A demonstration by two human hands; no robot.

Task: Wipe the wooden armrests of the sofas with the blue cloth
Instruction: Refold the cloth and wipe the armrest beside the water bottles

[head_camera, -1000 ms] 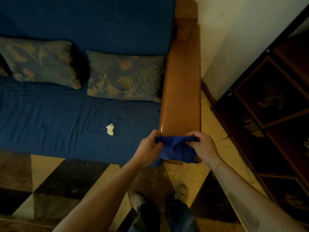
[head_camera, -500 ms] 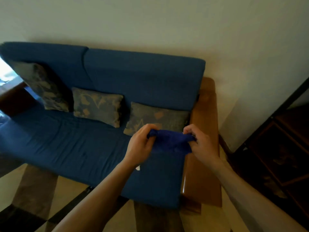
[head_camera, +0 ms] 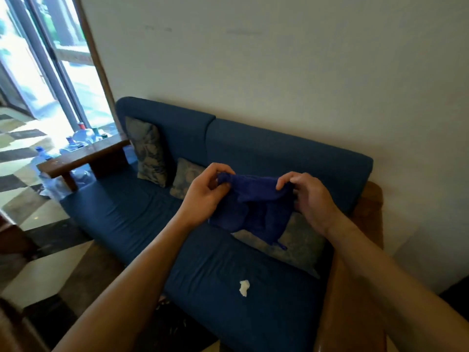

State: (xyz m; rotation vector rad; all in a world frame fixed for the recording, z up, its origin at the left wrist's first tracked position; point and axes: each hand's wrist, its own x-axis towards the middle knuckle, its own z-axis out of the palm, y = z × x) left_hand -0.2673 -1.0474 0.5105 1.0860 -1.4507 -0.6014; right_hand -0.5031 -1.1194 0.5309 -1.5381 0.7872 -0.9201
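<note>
Tissue scrap (head_camera: 244,287) on sofa seat (head_camera: 228,301)

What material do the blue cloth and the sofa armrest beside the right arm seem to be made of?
Blue cloth: soft textile, perhaps microfibre or terry; it hangs limp and creased between the left hand and right hand.
Armrest: wood, brown, apparently varnished; a small bright glint shows at its near end, but the grain is too dim to judge.

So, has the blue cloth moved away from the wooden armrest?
Yes. The blue cloth was at the armrest's front end; now it is held above the seat, left of it.
</note>
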